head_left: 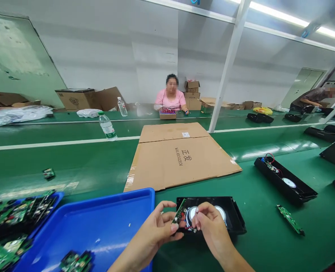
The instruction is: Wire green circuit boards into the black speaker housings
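My left hand (163,226) grips a small green circuit board (179,211) between thumb and fingers, tilted up on its edge. Close beside it, my right hand (211,226) is closed in a pinch; what the fingertips hold is too small to make out. Short red and dark wires (189,227) show between the hands, below the board. Both hands are over a black speaker housing (235,217) lying on the green table. Two round white-and-silver speakers (220,213) sit in it, partly covered by my right hand.
A blue tray (119,200) with a few boards (76,260) is at left, beside a heap of circuit boards (14,215). Flat cardboard (167,162) lies ahead. To the right are another housing (286,181) and a loose board (290,220). A person (170,99) sits opposite.
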`<state>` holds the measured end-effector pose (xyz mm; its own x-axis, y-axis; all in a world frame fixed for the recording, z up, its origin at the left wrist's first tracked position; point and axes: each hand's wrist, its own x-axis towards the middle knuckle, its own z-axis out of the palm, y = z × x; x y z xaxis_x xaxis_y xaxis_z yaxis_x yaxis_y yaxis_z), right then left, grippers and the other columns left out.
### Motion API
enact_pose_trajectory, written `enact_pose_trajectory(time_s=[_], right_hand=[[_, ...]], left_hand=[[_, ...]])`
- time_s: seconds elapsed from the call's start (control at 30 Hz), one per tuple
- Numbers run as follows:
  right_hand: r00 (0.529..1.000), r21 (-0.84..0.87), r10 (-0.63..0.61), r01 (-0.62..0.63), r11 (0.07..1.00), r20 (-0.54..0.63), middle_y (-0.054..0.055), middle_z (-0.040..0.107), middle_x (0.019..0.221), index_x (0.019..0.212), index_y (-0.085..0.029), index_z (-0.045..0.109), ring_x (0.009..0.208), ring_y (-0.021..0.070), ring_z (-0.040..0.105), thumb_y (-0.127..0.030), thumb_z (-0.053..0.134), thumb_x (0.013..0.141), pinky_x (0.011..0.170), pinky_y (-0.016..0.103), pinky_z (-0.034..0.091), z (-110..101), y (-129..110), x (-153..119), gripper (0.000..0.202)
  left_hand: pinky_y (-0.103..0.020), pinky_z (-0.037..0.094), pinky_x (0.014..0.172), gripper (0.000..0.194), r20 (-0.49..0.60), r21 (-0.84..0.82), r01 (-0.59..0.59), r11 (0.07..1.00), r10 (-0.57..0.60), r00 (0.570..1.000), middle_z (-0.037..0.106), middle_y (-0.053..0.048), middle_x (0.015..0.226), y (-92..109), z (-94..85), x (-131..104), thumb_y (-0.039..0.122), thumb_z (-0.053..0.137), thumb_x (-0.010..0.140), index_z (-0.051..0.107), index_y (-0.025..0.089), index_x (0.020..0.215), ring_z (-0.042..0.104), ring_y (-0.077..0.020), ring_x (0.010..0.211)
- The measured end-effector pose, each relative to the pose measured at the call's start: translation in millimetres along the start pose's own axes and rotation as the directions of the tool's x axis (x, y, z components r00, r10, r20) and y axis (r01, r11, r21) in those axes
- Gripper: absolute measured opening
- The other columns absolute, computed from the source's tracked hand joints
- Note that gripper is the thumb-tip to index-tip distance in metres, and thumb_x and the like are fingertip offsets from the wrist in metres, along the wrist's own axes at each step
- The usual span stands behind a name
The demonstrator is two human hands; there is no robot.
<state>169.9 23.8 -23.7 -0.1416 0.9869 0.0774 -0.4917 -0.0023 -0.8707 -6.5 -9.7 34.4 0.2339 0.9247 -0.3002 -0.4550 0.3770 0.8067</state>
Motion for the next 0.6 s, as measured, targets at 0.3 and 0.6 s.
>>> enact_pose_trajectory(time_s=[0.3, 0.6], right_hand=[[0.882, -0.623, -0.388, 0.464, 0.629, 0.265, 0.002, 0.064, 0.066, 0.082, -0.021, 0.074, 0.054, 0.0116, 0.053, -0.025, 0.057, 0.091, 0.051, 0.021, 0.039, 6, -1, -15, 0.019], [0.898, -0.694, -0.326, 0.436, 0.573, 0.295, -0.001, 0.052, 0.055, 0.066, -0.019, 0.067, 0.049, 0.0116, 0.045, -0.024, 0.054, 0.086, 0.048, 0.023, 0.030, 9, -9, -12, 0.024]], left_hand=[[-0.035, 0.051, 0.091, 0.053, 0.084, 0.236, -0.095, 0.967, 0.077, 0.993, 0.068, -0.011, 0.111, -5, -1.9, 3, 0.032, 0.091, 0.063, 0.071, 0.019, 0.110, 0.063, -0.0263, 0.103], [-0.039, 0.051, 0.088, 0.065, 0.060, 0.337, -0.042, 0.941, 0.023, 0.998, 0.061, -0.015, 0.122, -14, -3.5, 4, 0.030, 0.092, 0.056, 0.070, 0.020, 0.117, 0.059, -0.0307, 0.105]])
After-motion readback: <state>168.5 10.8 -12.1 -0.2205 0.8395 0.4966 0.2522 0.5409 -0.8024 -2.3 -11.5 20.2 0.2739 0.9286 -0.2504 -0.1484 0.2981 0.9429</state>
